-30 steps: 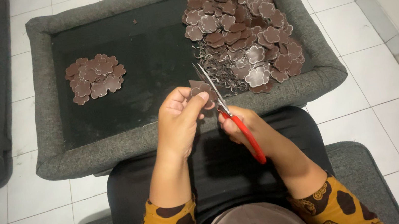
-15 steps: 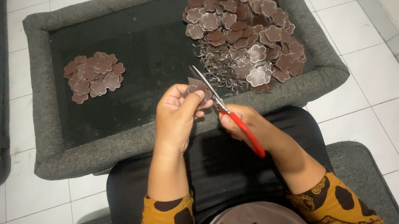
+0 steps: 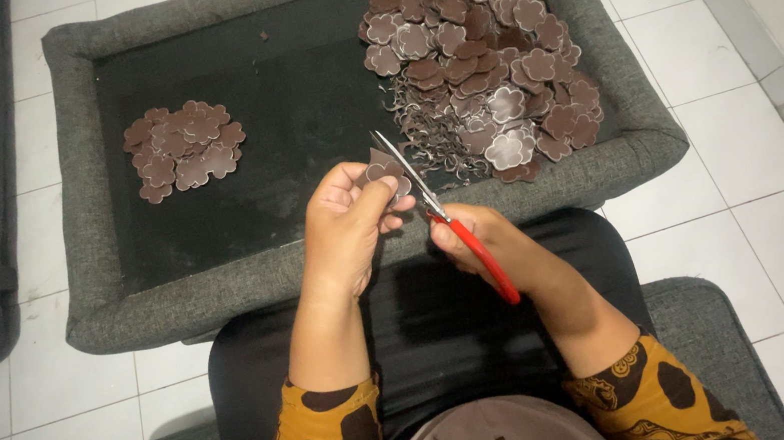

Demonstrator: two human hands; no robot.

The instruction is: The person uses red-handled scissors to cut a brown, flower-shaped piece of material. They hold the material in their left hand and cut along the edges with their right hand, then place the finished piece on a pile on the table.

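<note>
No packages, labels, signs or screens are seen anywhere in the head view.

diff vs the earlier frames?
Little changed. The left hand keeps pinching the brown flower-shaped piece; the right hand keeps the red-handled scissors at its edge, blades a touch more closed. Both piles in the grey tray stayed put.

Both hands raised side by side, left hand (image 3: 344, 224) pinching, right hand (image 3: 476, 244) clenched.
</note>
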